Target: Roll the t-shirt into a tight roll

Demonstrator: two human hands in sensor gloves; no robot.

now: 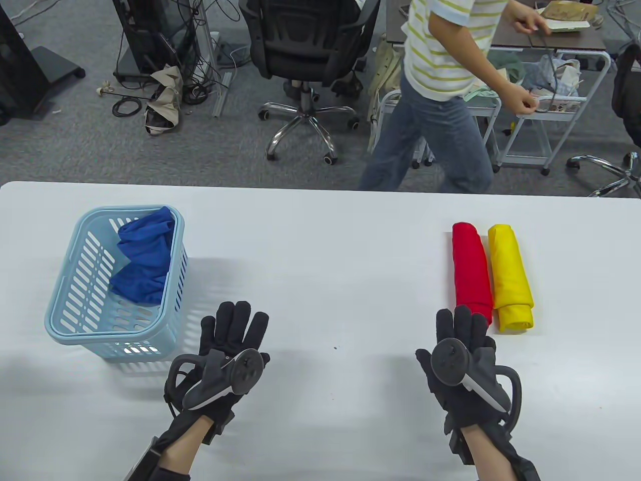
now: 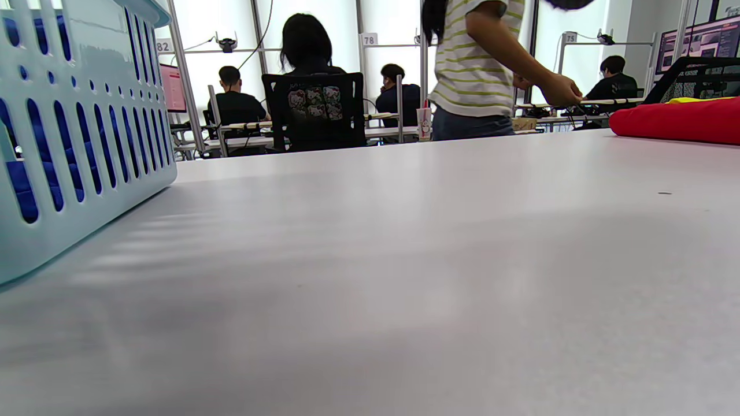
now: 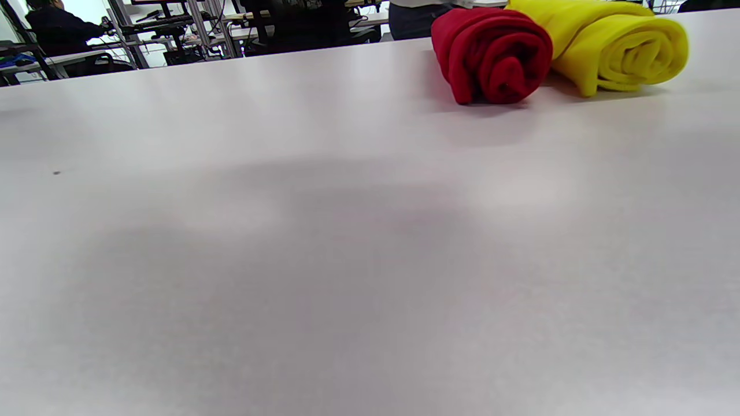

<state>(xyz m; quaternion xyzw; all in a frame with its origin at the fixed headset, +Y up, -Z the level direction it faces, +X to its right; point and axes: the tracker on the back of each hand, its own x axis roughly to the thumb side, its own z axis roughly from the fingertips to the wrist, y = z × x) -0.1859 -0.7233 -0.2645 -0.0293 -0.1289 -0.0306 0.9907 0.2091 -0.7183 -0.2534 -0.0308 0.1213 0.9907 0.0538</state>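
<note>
I am resting my left hand [image 1: 228,345] and my right hand [image 1: 463,350] flat on the white table [image 1: 320,235] nearest me, fingers straight and holding nothing — the right fingertips lying just short of the near end of the red t-shirt roll [image 1: 471,270], which is sitting against the yellow t-shirt roll [image 1: 510,275]. Farther off to the left, the blue t-shirt [image 1: 144,260] is lying crumpled in the light-blue slotted laundry basket [image 1: 80,325], one corner draping over the far rim. Pulling it out one-handed is risking a snag that drags or tips the light basket — and rolling it without flattening the bunched cloth first would likely be giving me a loose, lumpy roll.
</note>
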